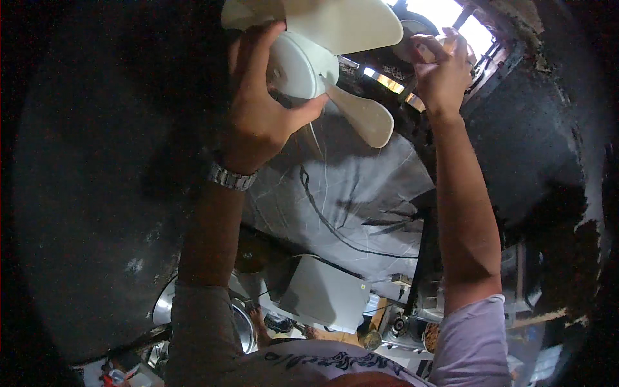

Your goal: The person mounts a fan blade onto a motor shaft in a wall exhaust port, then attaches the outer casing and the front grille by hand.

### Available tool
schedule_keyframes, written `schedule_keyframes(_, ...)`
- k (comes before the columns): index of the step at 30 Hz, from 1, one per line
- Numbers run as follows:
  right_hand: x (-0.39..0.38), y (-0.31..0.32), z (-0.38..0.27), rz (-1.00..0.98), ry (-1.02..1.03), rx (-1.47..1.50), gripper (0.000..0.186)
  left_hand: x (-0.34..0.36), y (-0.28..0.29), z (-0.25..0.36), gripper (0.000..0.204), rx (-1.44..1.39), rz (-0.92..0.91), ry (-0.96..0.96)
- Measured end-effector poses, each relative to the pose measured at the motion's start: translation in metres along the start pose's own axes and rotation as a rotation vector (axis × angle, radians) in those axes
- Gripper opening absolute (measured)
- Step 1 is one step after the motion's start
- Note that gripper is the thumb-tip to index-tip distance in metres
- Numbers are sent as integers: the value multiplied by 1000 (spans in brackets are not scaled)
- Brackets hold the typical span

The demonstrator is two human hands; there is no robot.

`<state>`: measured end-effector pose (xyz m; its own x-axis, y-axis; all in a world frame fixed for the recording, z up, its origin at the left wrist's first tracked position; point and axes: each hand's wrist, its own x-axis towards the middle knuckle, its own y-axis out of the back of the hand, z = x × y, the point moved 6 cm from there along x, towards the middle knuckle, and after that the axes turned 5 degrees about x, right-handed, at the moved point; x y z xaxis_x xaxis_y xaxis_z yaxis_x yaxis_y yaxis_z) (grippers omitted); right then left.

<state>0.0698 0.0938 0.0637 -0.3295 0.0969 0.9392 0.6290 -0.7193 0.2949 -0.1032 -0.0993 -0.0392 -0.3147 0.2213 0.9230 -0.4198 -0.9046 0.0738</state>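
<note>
Raised at the upper middle is a fan blade wheel with a round white hub (298, 64) and broad off-white blades (369, 121). My left hand (261, 119), with a metal-band watch (231, 176) at its wrist, grips the hub from the left, thumb below and fingers over the top. To the right, by the bright window opening, my right hand (446, 77) is raised with its fingers curled round something pale. A round grey part (411, 31) shows beside those fingers. Backlight and my fingers hide what the right hand holds.
A dark cord (329, 222) hangs across a creased grey sheet (364, 177) below the blades. Bars cross the window opening (477, 35). Dark rough walls stand on both sides. Lower down are a white flat-topped box (325, 293), a metal pot (165, 303) and a gas burner (398, 326).
</note>
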Motion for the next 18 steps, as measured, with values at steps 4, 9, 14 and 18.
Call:
schedule_keyframes(4,1,-1,3,0,33,17,19,-1,-2,-1,97,21,-3,-1)
schedule_keyframes(9,0,3,1,56,98,14,18,-4,-3,-2,97,6,0,8)
schedule_keyframes(14,2,3,1,45,73,17,23,-3,-1,-5,97,7,15,-1)
schedule_keyframes(18,-3,18,7,47,65,108,29,0,-4,-6,96,15,8,26)
